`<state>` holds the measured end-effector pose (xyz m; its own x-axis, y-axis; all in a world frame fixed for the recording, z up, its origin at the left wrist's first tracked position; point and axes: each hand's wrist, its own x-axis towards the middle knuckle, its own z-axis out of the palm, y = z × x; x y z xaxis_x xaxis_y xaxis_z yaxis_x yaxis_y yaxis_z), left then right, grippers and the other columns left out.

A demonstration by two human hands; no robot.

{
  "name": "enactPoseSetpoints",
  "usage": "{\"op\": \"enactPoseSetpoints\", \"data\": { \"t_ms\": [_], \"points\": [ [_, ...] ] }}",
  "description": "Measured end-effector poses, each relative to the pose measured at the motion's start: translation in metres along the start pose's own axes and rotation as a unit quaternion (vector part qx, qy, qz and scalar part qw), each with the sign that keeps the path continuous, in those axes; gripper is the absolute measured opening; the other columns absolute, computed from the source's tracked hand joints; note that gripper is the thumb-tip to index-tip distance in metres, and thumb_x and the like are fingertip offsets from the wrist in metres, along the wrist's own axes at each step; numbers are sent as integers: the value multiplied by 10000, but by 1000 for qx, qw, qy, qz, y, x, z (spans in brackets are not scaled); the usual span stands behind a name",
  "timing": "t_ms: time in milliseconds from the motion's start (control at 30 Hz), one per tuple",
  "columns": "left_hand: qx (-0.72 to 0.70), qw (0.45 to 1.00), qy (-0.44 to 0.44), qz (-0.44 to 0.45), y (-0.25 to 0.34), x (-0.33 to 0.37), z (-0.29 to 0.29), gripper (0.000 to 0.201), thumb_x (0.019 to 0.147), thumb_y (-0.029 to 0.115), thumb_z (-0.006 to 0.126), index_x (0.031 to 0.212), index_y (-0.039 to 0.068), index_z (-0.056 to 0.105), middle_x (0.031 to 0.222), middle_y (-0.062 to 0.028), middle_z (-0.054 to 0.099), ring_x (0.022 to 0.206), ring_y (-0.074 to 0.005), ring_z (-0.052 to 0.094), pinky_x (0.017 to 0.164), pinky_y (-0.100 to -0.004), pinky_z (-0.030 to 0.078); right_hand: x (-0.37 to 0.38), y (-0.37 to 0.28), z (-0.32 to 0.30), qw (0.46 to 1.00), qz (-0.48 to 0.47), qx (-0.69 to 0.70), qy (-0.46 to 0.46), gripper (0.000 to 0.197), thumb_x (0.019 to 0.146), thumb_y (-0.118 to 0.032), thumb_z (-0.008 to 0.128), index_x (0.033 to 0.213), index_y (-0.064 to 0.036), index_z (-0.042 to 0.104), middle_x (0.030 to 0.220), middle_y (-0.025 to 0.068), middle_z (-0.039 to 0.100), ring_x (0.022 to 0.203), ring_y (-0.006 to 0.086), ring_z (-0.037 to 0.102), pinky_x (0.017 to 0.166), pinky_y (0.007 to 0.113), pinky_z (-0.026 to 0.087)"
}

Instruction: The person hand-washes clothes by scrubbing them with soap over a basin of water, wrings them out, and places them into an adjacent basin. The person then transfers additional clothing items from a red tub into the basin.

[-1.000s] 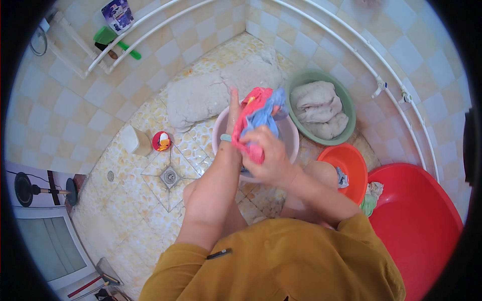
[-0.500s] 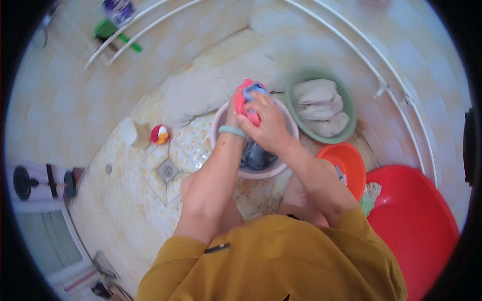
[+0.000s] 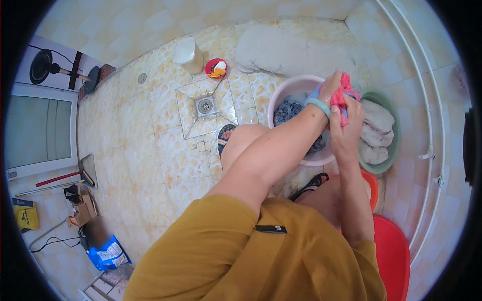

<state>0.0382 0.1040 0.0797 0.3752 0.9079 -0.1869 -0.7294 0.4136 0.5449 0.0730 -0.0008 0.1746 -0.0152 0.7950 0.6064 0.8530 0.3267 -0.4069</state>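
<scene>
Above the right part of a pale pink basin point(image 3: 291, 86), I grip a bunched pink and blue cloth point(image 3: 344, 94) in both hands. My left hand point(image 3: 329, 89), with a pale green bangle at its wrist, is closed on the cloth from the left. From below and to the right, my right hand point(image 3: 349, 131) has its fingers wrapped on the same cloth. Dark grey wet cloth point(image 3: 287, 109) lies in the basin, partly hidden under my left forearm.
A green basin point(image 3: 396, 138) with folded whitish fabric point(image 3: 375, 123) stands right of the pink one. Nearer are an orange basin point(image 3: 372, 188) and a red tub point(image 3: 394, 256), both partly covered. A drain point(image 3: 205, 106), white container point(image 3: 189, 56) and whitish bundle point(image 3: 296, 50) are leftward and behind.
My view has swung left, so the basins appear farther right and more floor shows. Both hands still grip the pink and blue cloth, now over the basin's right side.
</scene>
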Motion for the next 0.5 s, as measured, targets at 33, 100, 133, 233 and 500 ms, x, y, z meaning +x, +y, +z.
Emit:
{"op": "enactPoseSetpoints", "data": {
  "t_ms": [33,100,133,233,500],
  "points": [
    [12,996,-67,-52,-2,7,1,269,916,330,424,902,91,547,749,-41,551,676,-145,542,648,-312,468,-1,9,4,1000,26,2,13,245,823,-189,525,983,-10,575,933,179,557,910,353,517,815,415,397],
    [-59,993,-51,-92,1,-29,49,308,928,343,387,934,91,565,834,-60,608,775,-164,595,743,-335,489,6,47,-6,995,96,-20,35,246,835,-197,512,976,-2,567,939,190,558,905,356,515,809,416,399],
    [-137,976,-60,-156,5,-42,63,312,933,336,376,955,89,566,887,-64,626,822,-171,611,781,-341,493,17,66,-11,989,137,-30,45,244,842,-200,503,968,1,562,938,196,556,896,360,517,802,417,402],
    [-67,990,-36,-119,18,-58,64,287,931,304,407,1014,69,551,1009,-76,621,938,-178,602,833,-354,485,19,109,-5,970,222,-101,-23,235,861,-208,494,941,3,559,943,203,554,912,357,527,817,412,409],
    [-52,975,-157,-149,0,-4,-2,302,909,330,410,948,76,569,932,-65,619,833,-189,610,797,-366,491,8,15,3,995,54,-59,57,101,754,-156,564,761,-57,548,927,144,531,881,332,492,790,429,392]
  ]
}}
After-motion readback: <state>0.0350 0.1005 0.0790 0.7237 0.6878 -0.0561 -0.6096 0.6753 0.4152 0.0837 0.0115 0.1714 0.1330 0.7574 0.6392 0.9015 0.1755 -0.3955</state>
